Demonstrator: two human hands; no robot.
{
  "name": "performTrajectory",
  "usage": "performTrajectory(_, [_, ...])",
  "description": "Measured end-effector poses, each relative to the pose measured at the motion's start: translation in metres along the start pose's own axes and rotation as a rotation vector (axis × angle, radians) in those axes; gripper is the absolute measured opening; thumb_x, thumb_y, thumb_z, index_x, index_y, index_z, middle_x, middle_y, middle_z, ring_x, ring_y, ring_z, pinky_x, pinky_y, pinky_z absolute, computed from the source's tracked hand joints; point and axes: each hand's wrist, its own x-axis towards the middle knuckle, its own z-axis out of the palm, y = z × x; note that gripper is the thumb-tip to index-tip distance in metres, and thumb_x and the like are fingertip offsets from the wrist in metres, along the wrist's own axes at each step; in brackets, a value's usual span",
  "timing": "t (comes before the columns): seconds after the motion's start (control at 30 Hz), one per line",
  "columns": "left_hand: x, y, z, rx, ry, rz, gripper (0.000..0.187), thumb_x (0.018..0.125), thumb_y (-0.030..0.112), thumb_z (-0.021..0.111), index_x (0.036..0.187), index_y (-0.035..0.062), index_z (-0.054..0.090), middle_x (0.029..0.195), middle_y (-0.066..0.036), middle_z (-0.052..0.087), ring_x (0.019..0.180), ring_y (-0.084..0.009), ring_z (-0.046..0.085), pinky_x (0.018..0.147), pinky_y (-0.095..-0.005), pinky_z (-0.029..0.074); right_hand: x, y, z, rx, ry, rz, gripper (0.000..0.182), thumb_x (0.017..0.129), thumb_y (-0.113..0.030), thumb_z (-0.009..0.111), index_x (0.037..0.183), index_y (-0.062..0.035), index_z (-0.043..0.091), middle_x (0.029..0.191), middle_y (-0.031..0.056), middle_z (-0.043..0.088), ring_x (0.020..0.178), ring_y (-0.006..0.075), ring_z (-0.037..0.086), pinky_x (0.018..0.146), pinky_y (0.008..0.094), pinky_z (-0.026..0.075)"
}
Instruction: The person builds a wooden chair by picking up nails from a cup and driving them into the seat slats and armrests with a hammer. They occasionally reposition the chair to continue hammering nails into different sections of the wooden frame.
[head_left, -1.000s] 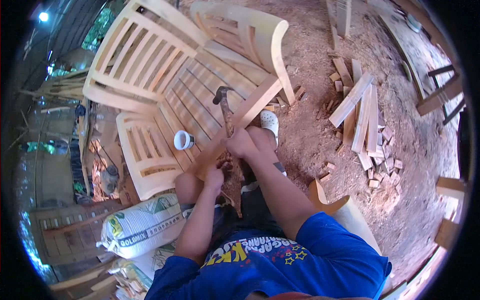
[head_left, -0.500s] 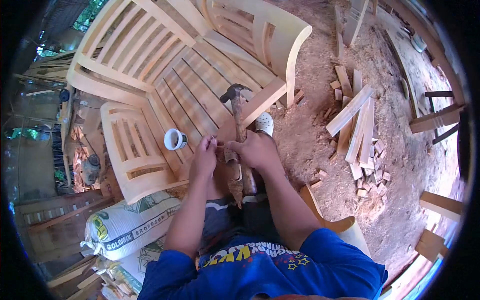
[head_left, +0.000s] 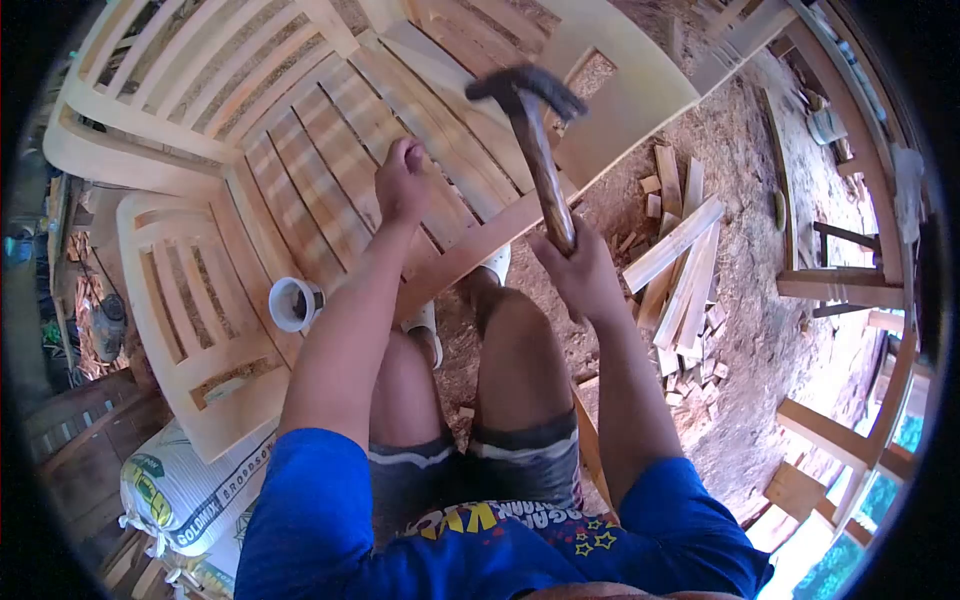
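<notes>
A claw hammer (head_left: 545,175) is gripped low on its wooden handle by my right hand (head_left: 580,270), its dark head raised above the front of the wooden bench (head_left: 480,235). My left hand (head_left: 402,182) is over the seat slats (head_left: 345,150), fingers curled together in a pinch. Whatever those fingertips may hold is too small to make out. Left of my forearm, a white tub (head_left: 293,304) with dark contents sits by the bench's armrest (head_left: 190,290).
A pile of wood offcuts (head_left: 685,260) lies on the dirt floor to the right. Printed sacks (head_left: 195,490) are stacked at lower left. Wooden frame pieces (head_left: 840,285) stand along the right side.
My hands have moved apart. The left went forward over the seat slats; the right lifted the hammer from my lap, outward to the right. My view has shifted closer to the bench.
</notes>
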Motion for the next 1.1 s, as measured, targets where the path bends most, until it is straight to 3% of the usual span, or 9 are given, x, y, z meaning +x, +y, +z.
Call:
performTrajectory(0.13, [0.054, -0.018, 0.043, 0.036, -0.029, 0.096, 0.017, 0.102, 0.016, 0.058, 0.114, 0.0100, 0.068, 0.105, -0.015, 0.075, 0.099, -0.0377, 0.071, 0.086, -0.0474, 0.055, -0.012, 0.052, 0.019, -0.220, 0.068, 0.160, 0.031, 0.093, -0.027, 0.073, 0.093, 0.0026, 0.062, 0.072, 0.0191, 0.065, 0.066, 0.0293, 0.067, 0.065, 0.0432, 0.051])
performTrajectory(0.23, [0.092, -0.022, 0.068, 0.196, -0.115, 0.160, 0.022, 0.104, 0.021, 0.057, 0.118, 0.0094, 0.070, 0.110, -0.015, 0.074, 0.103, -0.0357, 0.071, 0.093, -0.0442, 0.053, -0.016, 0.058, 0.020, -0.228, 0.087, 0.221, 0.031, 0.092, -0.025, 0.074, 0.091, 0.0024, 0.061, 0.072, 0.0221, 0.066, 0.068, 0.0350, 0.069, 0.065, 0.0450, 0.052])
performTrajectory(0.43, [0.123, -0.024, 0.094, 0.034, -0.113, 0.049, 0.024, 0.104, 0.025, 0.058, 0.119, 0.0119, 0.072, 0.113, -0.013, 0.075, 0.107, -0.0314, 0.071, 0.095, -0.0416, 0.054, -0.001, 0.054, 0.030, -0.208, 0.071, 0.211, 0.031, 0.092, -0.025, 0.075, 0.096, 0.0026, 0.062, 0.074, 0.0205, 0.067, 0.068, 0.0292, 0.069, 0.064, 0.0428, 0.052])
performTrajectory(0.5, [0.122, -0.033, 0.096, 0.013, -0.133, 0.038, 0.026, 0.104, 0.030, 0.056, 0.120, 0.0168, 0.072, 0.114, -0.012, 0.075, 0.107, -0.0332, 0.070, 0.095, -0.0438, 0.052, 0.011, 0.048, 0.036, -0.194, 0.059, 0.228, 0.032, 0.091, -0.026, 0.075, 0.096, 0.0030, 0.062, 0.075, 0.0203, 0.067, 0.068, 0.0290, 0.068, 0.064, 0.0428, 0.052])
performTrajectory(0.73, [0.126, -0.027, 0.092, 0.094, -0.122, 0.000, 0.024, 0.103, 0.033, 0.058, 0.118, 0.0241, 0.074, 0.114, -0.011, 0.075, 0.107, -0.0340, 0.070, 0.091, -0.0452, 0.054, 0.057, 0.020, 0.053, -0.155, 0.077, 0.118, 0.034, 0.094, -0.028, 0.074, 0.093, 0.0029, 0.061, 0.072, 0.0196, 0.065, 0.066, 0.0304, 0.067, 0.063, 0.0427, 0.050])
performTrajectory(0.93, [0.129, -0.037, 0.102, 0.057, -0.089, 0.021, 0.027, 0.103, 0.037, 0.058, 0.120, 0.0209, 0.073, 0.113, -0.013, 0.074, 0.105, -0.0368, 0.069, 0.094, -0.0482, 0.053, 0.085, -0.036, 0.053, -0.114, 0.114, -0.057, 0.036, 0.096, -0.031, 0.073, 0.094, 0.0027, 0.060, 0.069, 0.0184, 0.065, 0.064, 0.0295, 0.068, 0.062, 0.0423, 0.051])
performTrajectory(1.03, [0.130, -0.037, 0.099, 0.023, -0.098, 0.062, 0.028, 0.102, 0.037, 0.060, 0.120, 0.0215, 0.074, 0.116, -0.012, 0.074, 0.108, -0.0366, 0.069, 0.095, -0.0487, 0.052, 0.095, -0.050, 0.056, -0.082, 0.183, -0.198, 0.039, 0.097, -0.033, 0.071, 0.097, 0.0035, 0.059, 0.070, 0.0197, 0.065, 0.066, 0.0323, 0.069, 0.062, 0.0430, 0.052])
performTrajectory(1.1, [0.128, -0.029, 0.095, 0.067, -0.112, 0.008, 0.029, 0.102, 0.037, 0.061, 0.121, 0.0205, 0.074, 0.117, -0.011, 0.075, 0.109, -0.0352, 0.070, 0.096, -0.0481, 0.052, 0.107, -0.047, 0.062, -0.151, 0.192, -0.169, 0.039, 0.097, -0.033, 0.070, 0.099, 0.0043, 0.059, 0.074, 0.0217, 0.067, 0.070, 0.0372, 0.071, 0.065, 0.0457, 0.053])
